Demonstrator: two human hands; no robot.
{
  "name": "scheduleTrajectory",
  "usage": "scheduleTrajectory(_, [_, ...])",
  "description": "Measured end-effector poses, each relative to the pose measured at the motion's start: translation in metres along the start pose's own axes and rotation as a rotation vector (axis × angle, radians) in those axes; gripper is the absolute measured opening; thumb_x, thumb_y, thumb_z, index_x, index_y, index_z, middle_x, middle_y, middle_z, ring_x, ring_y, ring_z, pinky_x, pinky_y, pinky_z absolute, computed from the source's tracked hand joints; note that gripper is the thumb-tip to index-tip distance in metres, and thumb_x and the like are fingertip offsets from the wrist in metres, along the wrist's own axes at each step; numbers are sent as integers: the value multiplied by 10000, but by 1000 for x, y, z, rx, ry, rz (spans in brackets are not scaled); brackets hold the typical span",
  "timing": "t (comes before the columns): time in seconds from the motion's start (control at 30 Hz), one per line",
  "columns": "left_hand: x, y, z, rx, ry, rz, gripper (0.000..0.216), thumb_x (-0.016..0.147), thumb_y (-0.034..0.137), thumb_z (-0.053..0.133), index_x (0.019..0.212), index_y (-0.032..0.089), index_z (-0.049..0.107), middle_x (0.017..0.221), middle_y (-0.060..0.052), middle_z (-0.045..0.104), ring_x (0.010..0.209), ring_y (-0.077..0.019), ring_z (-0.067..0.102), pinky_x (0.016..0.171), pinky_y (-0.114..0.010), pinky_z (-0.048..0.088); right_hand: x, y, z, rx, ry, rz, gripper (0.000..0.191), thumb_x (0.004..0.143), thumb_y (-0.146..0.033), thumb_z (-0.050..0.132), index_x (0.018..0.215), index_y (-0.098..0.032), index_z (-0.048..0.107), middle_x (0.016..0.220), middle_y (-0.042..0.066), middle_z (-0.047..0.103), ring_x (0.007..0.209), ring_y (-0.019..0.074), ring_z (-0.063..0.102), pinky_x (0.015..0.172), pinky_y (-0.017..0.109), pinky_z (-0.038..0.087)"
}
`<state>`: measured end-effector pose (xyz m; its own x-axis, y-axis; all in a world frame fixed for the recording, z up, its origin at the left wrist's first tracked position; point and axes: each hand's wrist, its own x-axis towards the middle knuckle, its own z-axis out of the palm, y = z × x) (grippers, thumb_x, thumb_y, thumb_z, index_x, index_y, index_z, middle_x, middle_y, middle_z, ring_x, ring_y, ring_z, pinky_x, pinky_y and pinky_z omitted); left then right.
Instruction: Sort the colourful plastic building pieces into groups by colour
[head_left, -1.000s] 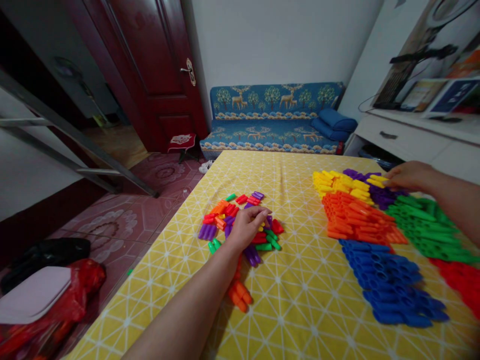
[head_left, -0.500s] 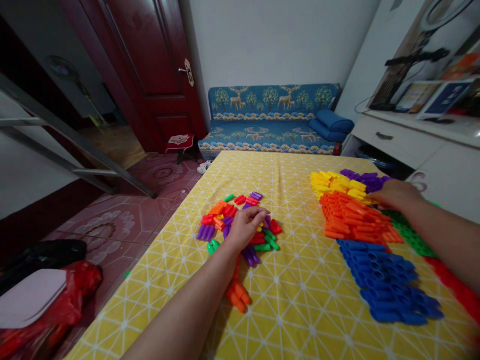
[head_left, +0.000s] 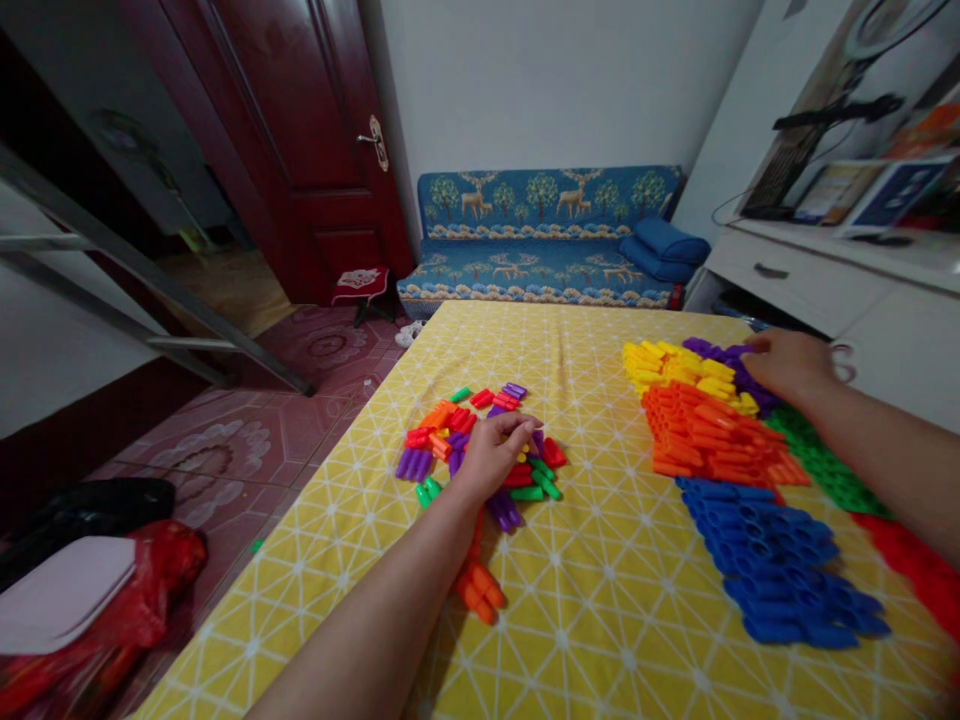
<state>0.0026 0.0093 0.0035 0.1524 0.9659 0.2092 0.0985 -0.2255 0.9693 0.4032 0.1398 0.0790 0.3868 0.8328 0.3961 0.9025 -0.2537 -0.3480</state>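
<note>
My left hand (head_left: 496, 455) rests over a mixed heap of small plastic tube pieces, its thumb and fingers drawn together; whatever is between them is hidden. Around it lie purple pieces (head_left: 414, 464), red pieces (head_left: 553, 452), green pieces (head_left: 544, 480) and orange pieces (head_left: 480, 590). On the right, my right hand (head_left: 791, 368) reaches over the purple pile (head_left: 720, 352), fingers bent down at its edge. What those fingers grip cannot be made out. Next to that hand are the yellow pile (head_left: 664, 368), the orange pile (head_left: 705, 435) and the green pile (head_left: 825, 462).
A blue pile (head_left: 780, 560) and a red pile (head_left: 911, 570) lie nearer on the yellow patterned tablecloth (head_left: 600, 600). Beyond the table stands a blue sofa (head_left: 525, 250). A white cabinet (head_left: 817, 285) is at right, a metal ladder (head_left: 187, 310) at left.
My right hand has shifted slightly up and left, uncovering more of the green and yellow piles. My left hand has stayed almost still over the mixed heap.
</note>
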Motion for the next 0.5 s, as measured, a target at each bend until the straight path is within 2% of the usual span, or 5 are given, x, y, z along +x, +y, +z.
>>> scheduleTrajectory(0.07, [-1, 2, -1, 0, 17, 6, 369, 894, 456, 541, 901, 133, 720, 693, -41, 691, 710, -166, 648, 704, -264, 500, -23, -25, -9, 122, 22, 4, 332, 784, -157, 658, 1102, -84, 721, 983, 192, 704, 770, 162, 595, 709, 338, 379])
scheduleTrajectory(0.17, [-3, 6, -3, -66, 46, -49, 463, 921, 526, 459, 1003, 148, 713, 801, -59, 708, 767, -181, 654, 633, -253, 498, -72, -71, -18, 495, 28, -43, 343, 808, -212, 648, 1130, -100, 692, 948, 148, 709, 726, 134, 608, 700, 298, 423])
scheduleTrajectory(0.3, [-5, 5, -3, -214, 38, -122, 529, 920, 585, 418, 1127, 171, 673, 988, -92, 708, 857, -218, 668, 535, -236, 489, -162, -125, -8, 894, -258, -146, 322, 782, -258, 661, 1091, -166, 667, 866, 72, 704, 729, 165, 647, 640, 273, 492])
scheduleTrajectory(0.4, [-4, 3, -3, -293, 32, -114, 549, 921, 595, 412, 1170, 167, 651, 1086, -116, 691, 969, -258, 668, 645, -308, 563, -227, -148, 11, 962, -380, -255, 388, 769, -217, 625, 1156, -219, 632, 1170, 89, 634, 830, 174, 663, 610, 271, 547])
scheduleTrajectory(0.5, [-4, 1, -4, -252, 30, -61, 560, 939, 587, 382, 1206, 165, 637, 1161, -132, 677, 1073, -285, 644, 768, -369, 572, -266, -157, 27, 858, -339, -400, 556, 779, -154, 575, 1317, -289, 545, 1346, 73, 514, 1047, 208, 632, 708, 302, 585])
